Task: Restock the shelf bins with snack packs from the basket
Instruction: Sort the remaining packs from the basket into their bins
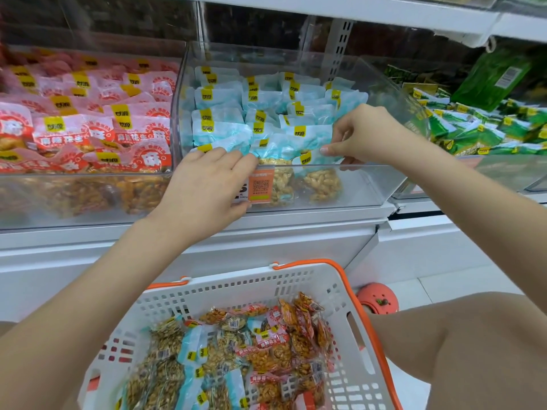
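head: worn on the person, faces forward and down | close to bins (266,113) (far) | basket (340,291) near, below | one view only

Bright, even, shadowless store light falls from above the clear middle bin (296,184), whose front wall shows pale glare. Left of it the pink packs (88,119) blur softly; above it the shelf edge (340,7) bows with wide-angle distortion, and corners go dim
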